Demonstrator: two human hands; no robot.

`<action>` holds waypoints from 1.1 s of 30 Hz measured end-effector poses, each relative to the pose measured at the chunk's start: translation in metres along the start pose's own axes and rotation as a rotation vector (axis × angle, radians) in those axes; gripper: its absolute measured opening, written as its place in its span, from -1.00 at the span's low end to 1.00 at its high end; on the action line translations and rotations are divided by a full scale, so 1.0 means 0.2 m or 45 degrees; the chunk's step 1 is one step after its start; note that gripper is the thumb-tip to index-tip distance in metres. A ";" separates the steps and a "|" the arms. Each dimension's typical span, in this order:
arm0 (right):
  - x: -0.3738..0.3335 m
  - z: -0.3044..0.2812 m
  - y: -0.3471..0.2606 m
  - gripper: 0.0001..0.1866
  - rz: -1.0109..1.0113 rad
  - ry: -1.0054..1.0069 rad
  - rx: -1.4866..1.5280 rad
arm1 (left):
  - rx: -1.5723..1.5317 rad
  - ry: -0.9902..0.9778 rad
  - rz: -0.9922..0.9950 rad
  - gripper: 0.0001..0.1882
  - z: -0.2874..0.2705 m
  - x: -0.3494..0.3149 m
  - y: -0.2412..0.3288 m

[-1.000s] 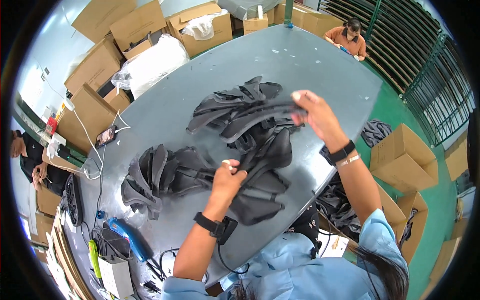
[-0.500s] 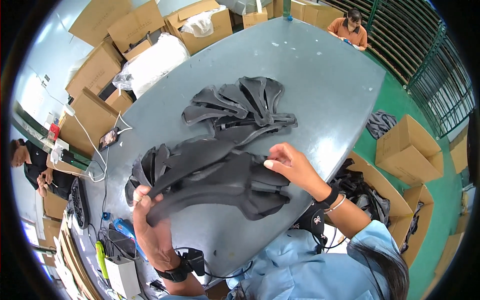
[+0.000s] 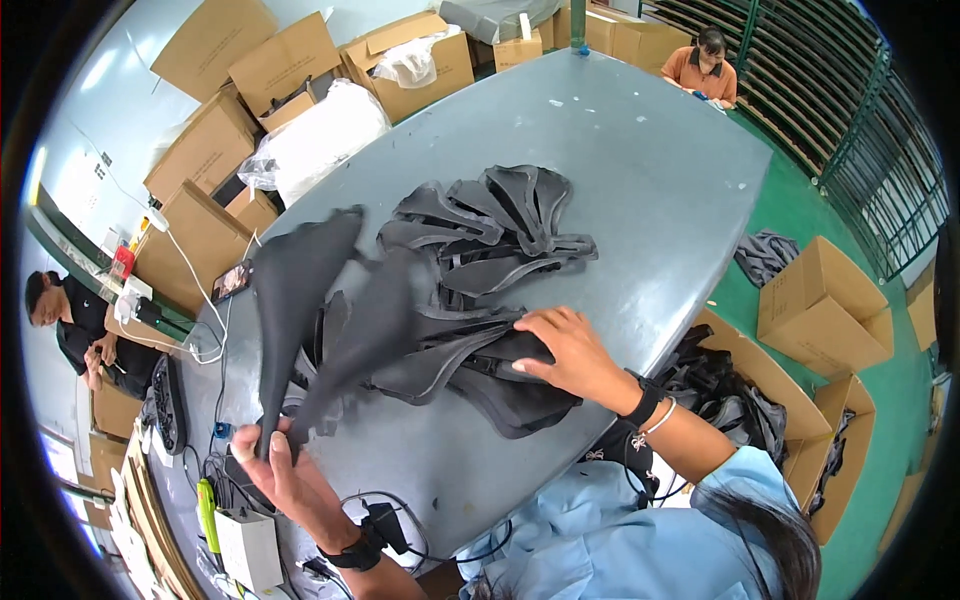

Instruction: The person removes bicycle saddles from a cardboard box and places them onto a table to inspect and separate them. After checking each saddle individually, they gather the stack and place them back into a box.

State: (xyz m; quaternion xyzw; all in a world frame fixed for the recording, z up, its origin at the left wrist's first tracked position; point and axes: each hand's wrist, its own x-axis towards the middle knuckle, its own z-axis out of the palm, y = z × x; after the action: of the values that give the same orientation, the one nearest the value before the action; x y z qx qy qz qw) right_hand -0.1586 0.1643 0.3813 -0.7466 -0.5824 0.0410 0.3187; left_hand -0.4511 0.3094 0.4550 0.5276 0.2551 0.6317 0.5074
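Note:
Up off the table at the left, a soft black piece (image 3: 300, 270) with two long flaps hangs in my left hand (image 3: 280, 475). My thumb and fingers pinch its narrow lower end; the flaps are partly smeared by motion. My right hand (image 3: 578, 358) lies over the near pile of black flared pieces (image 3: 425, 372), thumb and fingers apart, touching the pieces at their right end. These look like saddle-shaped covers with raised edges. Just beyond, a second group of such black pieces (image 3: 520, 210) lies fanned out and overlapping on the grey table (image 3: 660, 180).
Cardboard boxes (image 3: 405, 85) and a white plastic-wrapped bundle (image 3: 330, 140) line the far left. A phone (image 3: 232, 281) with white cables lies at the left edge. An open carton (image 3: 745, 400) of black pieces stands at right. Two other people sit at far right and left.
My left hand has swung the black piece up and left, away from the pile, uncovering pieces beneath. My right hand has shifted slightly down and its fingers have straightened.

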 end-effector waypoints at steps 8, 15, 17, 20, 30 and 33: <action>0.07 0.04 0.07 -0.26 0.642 -0.220 0.110 | 1.407 -0.559 0.508 -0.64 0.15 -0.24 -0.15; 0.09 0.05 0.19 -0.17 0.472 -0.208 1.409 | 1.240 -1.748 0.426 -0.40 0.61 -0.55 -0.29; 0.16 -0.01 0.14 -0.24 0.212 -0.126 1.680 | 1.316 -1.761 0.542 -0.39 0.64 -0.54 -0.34; 0.20 -0.17 0.10 -0.32 0.116 -0.009 2.119 | 1.489 -1.554 0.626 -0.41 0.63 -0.45 -0.44; -1.08 -0.80 0.82 -0.77 0.810 1.182 1.422 | 0.907 -0.978 0.373 -0.77 1.21 -0.41 -0.48; -1.57 -0.73 1.07 -0.81 1.315 1.481 1.124 | 0.407 -1.497 -0.055 -0.84 1.58 -0.92 -0.41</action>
State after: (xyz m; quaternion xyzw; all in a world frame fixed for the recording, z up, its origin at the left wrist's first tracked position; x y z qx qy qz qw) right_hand -0.0142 -0.2051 0.2869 -0.6279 0.1491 0.0147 0.7637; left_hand -0.1414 0.1043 0.4085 0.8524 0.0345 0.1779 0.4906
